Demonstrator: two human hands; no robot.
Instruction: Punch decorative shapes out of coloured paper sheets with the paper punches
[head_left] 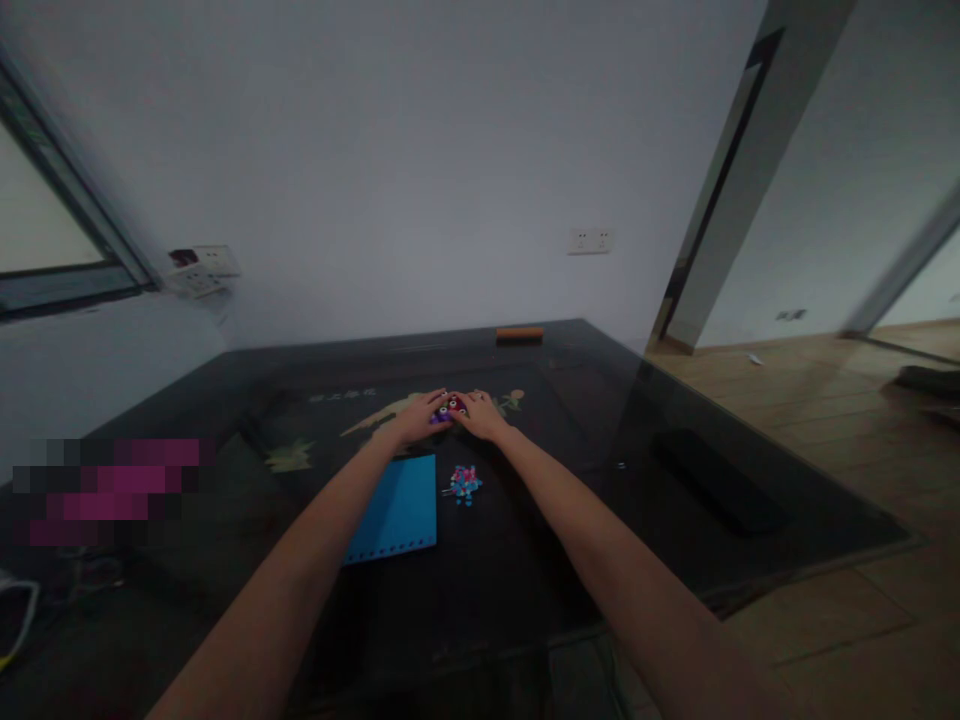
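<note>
Two bare forearms reach forward from the bottom of the view over a dark, glass-topped desk (pixel 675 420). Between them, nearest the person, a blue sheet (pixel 397 510) with a row of small holes along its near edge lies flat on the desk. Just to the right of its far corner sits a little heap of pink and blue beads (pixel 464 483), apart from both hands.

Further out, the left hand (pixel 416 418) and the right hand (pixel 480 415) meet at the middle of the desk, fingertips almost touching. Between them is a small cluster of red and purple pieces (pixel 448 408) resting on the desk; both hands have their fingers curled around it, though whether they pinch it or only touch it is too small and dim to tell.

To the right a flat black object (pixel 716 485) lies on the desk, well apart from the hands. At the far edge of the desk rests a small orange block (pixel 519 333). Beyond it a pale wall carries a white socket plate (pixel 590 240)
</note>
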